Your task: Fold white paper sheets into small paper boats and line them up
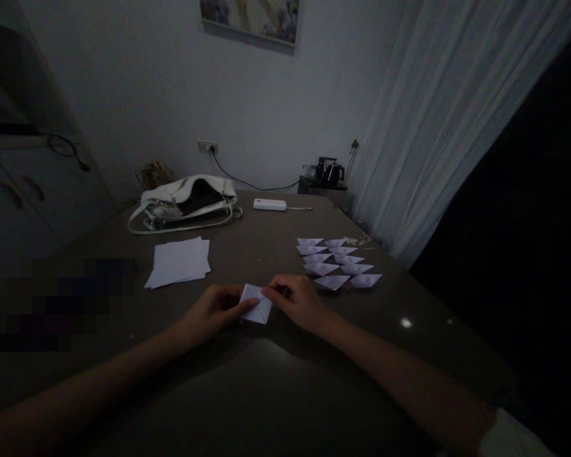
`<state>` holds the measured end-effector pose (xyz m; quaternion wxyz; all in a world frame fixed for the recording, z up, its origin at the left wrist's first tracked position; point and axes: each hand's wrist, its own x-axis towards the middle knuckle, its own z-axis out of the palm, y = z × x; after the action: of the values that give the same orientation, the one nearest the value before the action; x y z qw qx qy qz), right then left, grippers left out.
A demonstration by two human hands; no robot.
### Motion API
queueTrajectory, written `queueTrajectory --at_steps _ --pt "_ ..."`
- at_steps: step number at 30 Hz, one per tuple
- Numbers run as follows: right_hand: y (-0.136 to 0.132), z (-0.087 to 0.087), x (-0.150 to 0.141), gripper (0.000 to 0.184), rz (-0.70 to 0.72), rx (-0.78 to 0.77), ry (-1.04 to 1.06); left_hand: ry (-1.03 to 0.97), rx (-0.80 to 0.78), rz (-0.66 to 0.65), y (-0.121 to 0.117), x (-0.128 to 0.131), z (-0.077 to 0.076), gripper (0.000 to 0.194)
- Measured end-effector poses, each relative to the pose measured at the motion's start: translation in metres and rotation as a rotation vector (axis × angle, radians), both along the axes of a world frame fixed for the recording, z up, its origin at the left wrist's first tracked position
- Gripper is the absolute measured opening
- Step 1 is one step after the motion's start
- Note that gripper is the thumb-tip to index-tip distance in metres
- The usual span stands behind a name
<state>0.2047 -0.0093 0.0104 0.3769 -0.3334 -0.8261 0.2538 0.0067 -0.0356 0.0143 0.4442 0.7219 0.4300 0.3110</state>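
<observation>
Head cam, dk table (261,400), held folded paper (262,311), dim wall (124,82), curtain (423,114)

Left forearm (128,368) is angling in from lower left, right forearm (400,374) from lower right. Left hand (219,309) is gripping, thumb extending inward, index bending beyond it; other left fingers are mostly hiding from view. Right hand (297,299) is pinching, thumb and index tips converging. 2 thumb tips are sitting close together.

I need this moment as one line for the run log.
left hand: grips folded paper | right hand: holds its right side | boats: two lines, beyond right hand | sheets: overlapping, beyond left hand | bag: behind sheets
</observation>
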Motion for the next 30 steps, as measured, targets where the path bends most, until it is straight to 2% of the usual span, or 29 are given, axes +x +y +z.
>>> queueTrajectory --at_steps 6,10,15,19,27,30 --pt "-0.0013 -0.0008 -0.0012 0.029 0.051 -0.026 -0.04 0.018 0.027 0.025 -0.0016 -0.0004 0.0001 0.033" --pt "-0.0046 0.0009 -0.0028 0.031 0.002 -0.028 0.002 -0.025 0.002 0.037 -0.0017 0.0011 0.0019 0.032" --pt "-0.003 -0.0023 -0.0037 0.032 -0.054 -0.072 0.093 -0.017 0.004 0.15 -0.0012 0.0019 0.0043 0.04" --pt "-0.0015 -0.0052 -0.0046 0.032 -0.054 -0.136 0.121 -0.007 0.028 0.169 -0.0012 0.0001 0.0035 0.043" --pt "0.0047 -0.0052 -0.0023 0.034 -0.139 -0.117 0.132 0.026 0.111 0.18 -0.0016 -0.0028 0.0025 0.043" --pt "0.0044 -0.0054 -0.0022 0.022 -0.081 -0.164 0.196 0.041 0.126 0.169 -0.0028 -0.0026 0.0039 0.043"
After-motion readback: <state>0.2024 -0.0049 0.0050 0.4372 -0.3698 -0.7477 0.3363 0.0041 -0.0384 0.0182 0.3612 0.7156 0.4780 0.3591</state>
